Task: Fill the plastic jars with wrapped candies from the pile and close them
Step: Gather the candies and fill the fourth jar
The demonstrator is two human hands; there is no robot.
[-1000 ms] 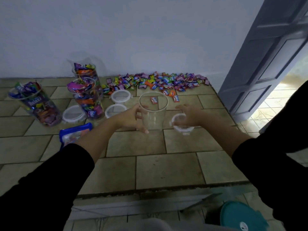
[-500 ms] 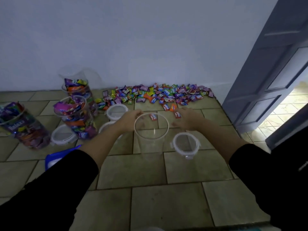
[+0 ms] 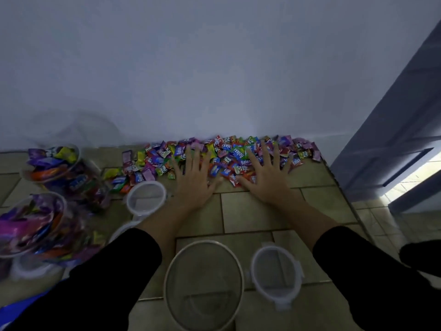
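A pile of colourful wrapped candies [image 3: 229,152] lies along the wall on the tiled floor. My left hand [image 3: 194,177] and my right hand [image 3: 265,176] both lie flat and spread on the near edge of the pile, palms down, fingers apart. An empty clear plastic jar [image 3: 204,284] stands open below my arms, near the bottom of the view. Its clear lid [image 3: 276,274] lies flat on the floor just right of it. Two jars full of candies [image 3: 59,173] [image 3: 35,225] stand at the left, without lids.
Another clear lid [image 3: 146,197] lies left of my left forearm, and one more [image 3: 31,266] sits partly hidden under the near full jar. A blue packet [image 3: 14,309] shows at the bottom left. A grey door [image 3: 391,149] stands open at the right.
Both hands left the empty jar and its lid and reached forward onto the candy pile. The view tilted down and closer, so the jar now sits near the bottom.
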